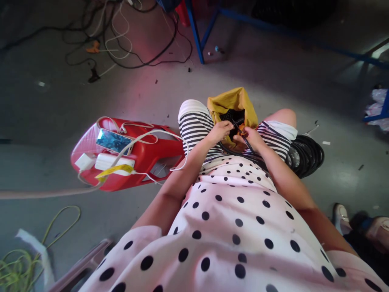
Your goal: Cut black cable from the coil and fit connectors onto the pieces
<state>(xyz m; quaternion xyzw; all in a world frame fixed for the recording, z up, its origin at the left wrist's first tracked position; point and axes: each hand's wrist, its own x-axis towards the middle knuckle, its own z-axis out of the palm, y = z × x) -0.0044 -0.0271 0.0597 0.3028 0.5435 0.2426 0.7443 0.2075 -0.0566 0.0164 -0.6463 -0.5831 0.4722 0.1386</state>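
1. Cable (249, 145), black, runs through the right hand (249, 139); that grip is closed around it, the palm hidden.
2. Left hand (222, 132) has its fingertips pressed together beside the cable; whether they pinch anything is too small to tell.
3. Orange piece (242, 129) shows at the right fingers, mostly covered, its shape unclear.
4. Yellow bag (225, 101) stands open between the knees, behind the hands; its dark contents are hard to make out.
5. Black coil (306, 156) lies beside the right thigh, partly hidden by it.
6. Shoes (342, 218) of another person are partly visible at the right edge.
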